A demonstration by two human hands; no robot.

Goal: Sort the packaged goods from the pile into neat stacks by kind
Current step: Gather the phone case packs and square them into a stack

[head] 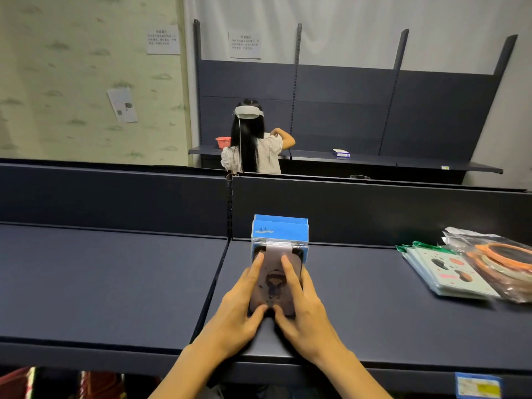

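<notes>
A stack of blue-backed packages (pixel 280 230) lies on the dark shelf (pixel 374 306), just right of the shelf seam. Its top package (pixel 273 279) is greyish pink with a small cartoon figure. My left hand (pixel 241 300) grips the stack's left side, index finger flat on top and thumb at the near edge. My right hand (pixel 302 298) mirrors it on the right side. A second pile sits at the right: pale green flat packs (pixel 443 269) fanned out, with clear bags of orange rings (pixel 501 260) overlapping them.
The shelf's dark back panel (pixel 374 208) rises right behind the stack. A person (pixel 253 142) stands with their back to me at a far shelf holding a red basket (pixel 223 141) and a small box (pixel 341 153). A price label (pixel 478 385) hangs on the front edge.
</notes>
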